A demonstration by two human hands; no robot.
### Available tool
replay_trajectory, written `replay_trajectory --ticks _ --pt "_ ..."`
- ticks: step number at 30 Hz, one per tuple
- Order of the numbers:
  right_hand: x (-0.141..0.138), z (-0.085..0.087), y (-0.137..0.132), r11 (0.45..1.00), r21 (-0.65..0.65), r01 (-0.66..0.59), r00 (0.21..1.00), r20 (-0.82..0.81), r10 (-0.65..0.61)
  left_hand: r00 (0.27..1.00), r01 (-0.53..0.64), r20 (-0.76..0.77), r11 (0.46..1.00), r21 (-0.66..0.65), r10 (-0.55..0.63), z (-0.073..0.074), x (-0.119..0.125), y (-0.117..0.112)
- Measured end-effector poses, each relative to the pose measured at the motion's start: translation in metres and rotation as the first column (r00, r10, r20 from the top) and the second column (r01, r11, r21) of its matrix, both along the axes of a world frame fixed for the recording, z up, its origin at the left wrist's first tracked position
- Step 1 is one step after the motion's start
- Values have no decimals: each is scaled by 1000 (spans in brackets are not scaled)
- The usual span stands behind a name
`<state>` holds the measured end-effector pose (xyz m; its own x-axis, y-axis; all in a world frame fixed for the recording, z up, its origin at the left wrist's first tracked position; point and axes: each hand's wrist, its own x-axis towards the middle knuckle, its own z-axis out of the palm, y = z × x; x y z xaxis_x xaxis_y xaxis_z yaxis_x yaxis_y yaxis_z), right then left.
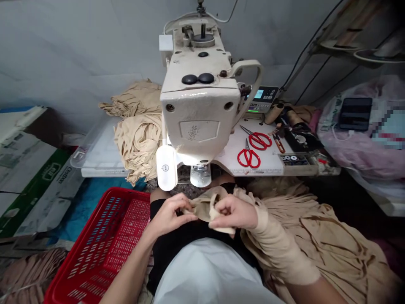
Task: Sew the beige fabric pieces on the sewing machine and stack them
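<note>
A piece of beige fabric (202, 207) is stretched between my two hands, in front of the sewing machine (199, 101) and above my lap. My left hand (174, 213) pinches its left edge between thumb and fingers. On the other side my right hand (234, 212) grips a folded, bunched part of the same fabric. A beige cloth sleeve (284, 249) wraps my right forearm. The lit lamp (166, 168) hangs beside the machine head, just beyond my left hand. Which part of a garment the fabric forms, I cannot tell.
A heap of beige fabric (139, 135) lies left of the machine; a larger pile (329, 245) spreads at my right. The red basket (76, 228) stands at lower left. Red-handled scissors (249, 158) and a second pair of scissors (260, 140) rest on the table (265, 164).
</note>
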<state>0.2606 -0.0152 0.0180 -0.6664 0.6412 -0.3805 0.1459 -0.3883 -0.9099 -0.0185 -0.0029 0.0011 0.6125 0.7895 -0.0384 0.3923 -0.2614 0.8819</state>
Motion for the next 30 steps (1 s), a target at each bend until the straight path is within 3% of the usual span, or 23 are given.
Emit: replay_trajectory --ticks 3,6,9,13,16,18,21,25,28,30 --pt "-21 -4 -2 991 96 -90 991 105 80 972 119 219 984 -130 -88 10 18 7" --pt "-19 -6 -2 956 281 -89 980 196 34 953 267 210 934 -237 -219 12 27 9" --pt "-9 -8 -1 934 358 0 983 172 -67 968 214 196 919 -330 -155 9 25 8" --pt "-6 -7 -1 937 246 246 959 78 -272 977 78 214 932 -354 0 9 19 6" --pt "-11 -1 1 878 292 378 914 36 -405 957 2 275 945 -327 93 13 15 8" --pt "-15 5 3 830 363 424 887 20 -462 955 -33 277 967 -251 104 16 12 11" --pt "-19 14 4 778 430 457 858 17 -514 973 -99 211 995 33 90 20 7 15" --pt "-24 23 0 746 476 465 838 34 -544 991 -98 121 904 417 52 15 5 19" --pt "-26 27 -5 703 535 468 818 40 -574 999 -43 48 844 535 21 8 7 19" --pt "-25 28 -7 671 574 469 804 36 -593 999 -37 43 857 514 18 5 10 18"
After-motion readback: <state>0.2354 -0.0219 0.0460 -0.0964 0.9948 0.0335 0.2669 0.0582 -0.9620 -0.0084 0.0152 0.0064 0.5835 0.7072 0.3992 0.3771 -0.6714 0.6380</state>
